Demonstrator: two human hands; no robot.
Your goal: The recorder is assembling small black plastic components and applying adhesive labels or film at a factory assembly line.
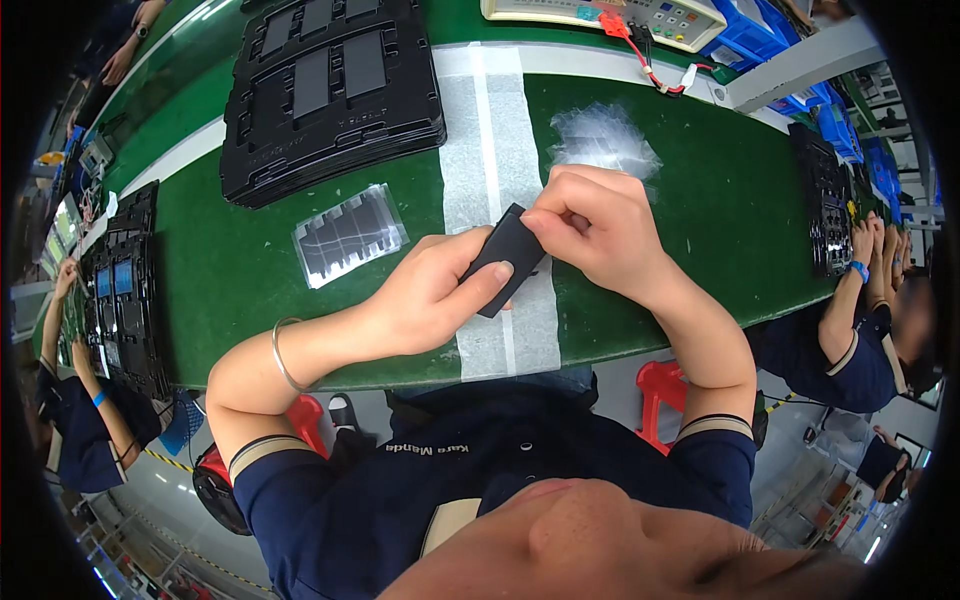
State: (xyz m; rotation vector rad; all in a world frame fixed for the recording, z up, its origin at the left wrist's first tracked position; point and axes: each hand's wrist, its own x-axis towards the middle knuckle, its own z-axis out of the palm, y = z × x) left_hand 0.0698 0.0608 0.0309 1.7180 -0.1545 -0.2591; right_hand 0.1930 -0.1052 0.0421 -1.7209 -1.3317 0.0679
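My left hand (pixel 440 285) is closed round a flat black rectangular piece (pixel 511 252), its thumb lying across the face. The piece is held tilted above a white cloth strip (pixel 487 150) on the green bench. At its upper corner, my right hand (pixel 598 222) pinches with thumb and bent forefinger; whether a thin film sits between those fingertips is too small to make out. To the left of my hands lies a clear sheet with dark strips (pixel 350 235). Beyond my right hand is a heap of crumpled clear film (pixel 604 137).
Stacked black trays (pixel 335 100) holding dark rectangular pieces stand at the far left. A beige instrument (pixel 640 18) with red and black leads sits at the back, near a grey post (pixel 805 65) and blue bins (pixel 750 30). Co-workers sit at both sides beside more black trays (pixel 822 200).
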